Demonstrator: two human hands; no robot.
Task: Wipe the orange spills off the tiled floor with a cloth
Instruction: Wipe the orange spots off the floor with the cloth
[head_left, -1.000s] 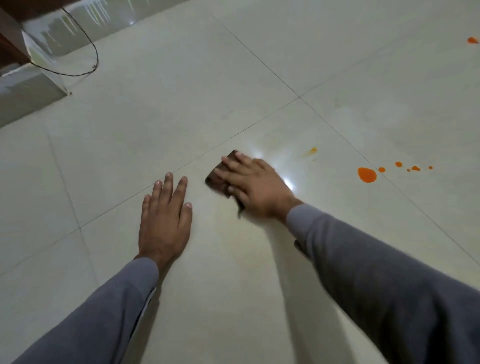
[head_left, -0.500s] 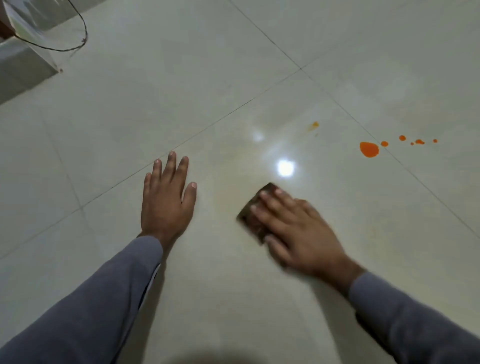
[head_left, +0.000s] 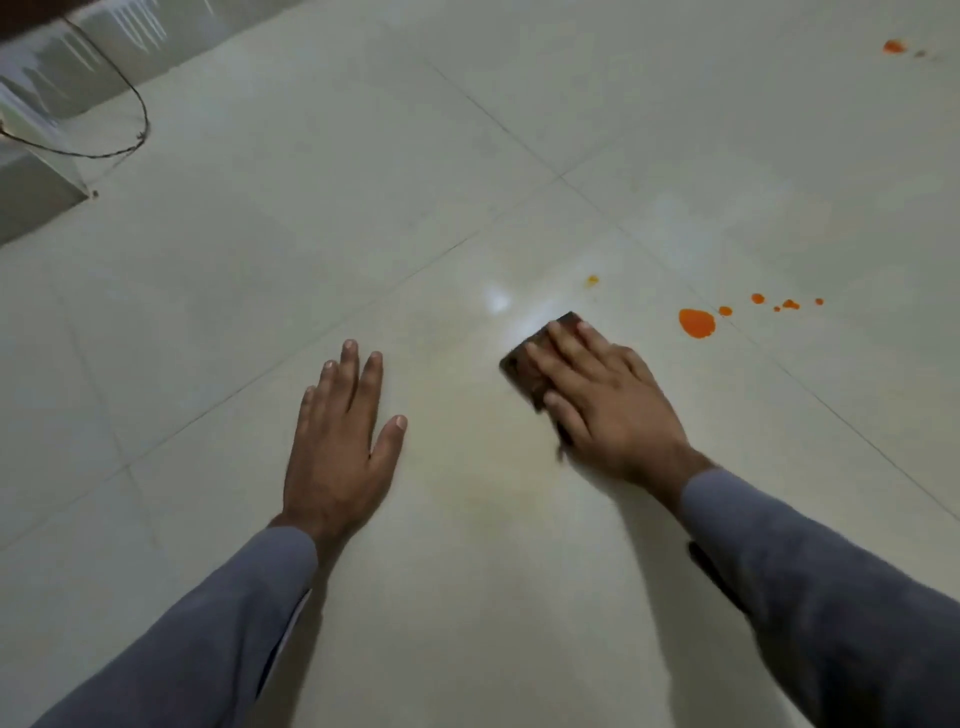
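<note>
My right hand (head_left: 602, 395) lies flat on a dark brown cloth (head_left: 524, 366) and presses it against the pale tiled floor (head_left: 311, 218); only the cloth's far-left edge shows past the straight fingers. To the right of the cloth sits a large orange spill (head_left: 697, 322), with a trail of small orange drops (head_left: 774, 303) beyond it. A faint yellowish spot (head_left: 591, 280) lies just beyond the cloth. Another orange spot (head_left: 893, 46) sits far off at the top right. My left hand (head_left: 343, 441) rests flat on the floor with its fingers spread, holding nothing.
A thin dark cable (head_left: 130, 104) loops over the floor at the top left, beside a glossy white low step or base (head_left: 47, 171). Grout lines cross just beyond the cloth. A bright light reflection (head_left: 497, 300) shines on the tile.
My right hand slid the cloth from beside my left hand toward me, then away again and rightward, closer to the large orange spill. My left hand stayed planted on the floor.
</note>
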